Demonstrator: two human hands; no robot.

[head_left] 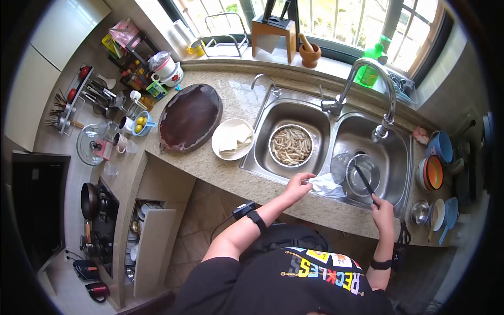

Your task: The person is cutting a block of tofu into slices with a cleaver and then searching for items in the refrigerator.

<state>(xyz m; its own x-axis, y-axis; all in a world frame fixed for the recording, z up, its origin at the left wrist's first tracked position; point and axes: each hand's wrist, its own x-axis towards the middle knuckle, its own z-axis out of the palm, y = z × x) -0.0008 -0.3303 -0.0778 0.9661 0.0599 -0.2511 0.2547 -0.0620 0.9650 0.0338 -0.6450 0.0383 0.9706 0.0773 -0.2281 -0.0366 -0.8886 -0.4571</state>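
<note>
My left hand (298,188) is closed on the left end of a white plastic bag (328,186), which lies over the front edge between the two sink basins. My right hand (383,210) grips a dark handle (364,179) that reaches into the right basin (395,157). There, a round clear or metal vessel (371,169) sits by the handle's far end; whether the two are joined is unclear. In the left basin (266,118) stands a metal bowl full of small pale-brown pieces (291,146). A white bowl with white blocks (233,139) rests on the counter left of the sink.
A dark round board (190,116) lies on the counter at the left. The tall faucet (391,100) arches over the right basin. Stacked bowls (431,173) and a small metal bowl (420,212) stand at the right. Behind are a knife block (273,39) and green bottle (369,65).
</note>
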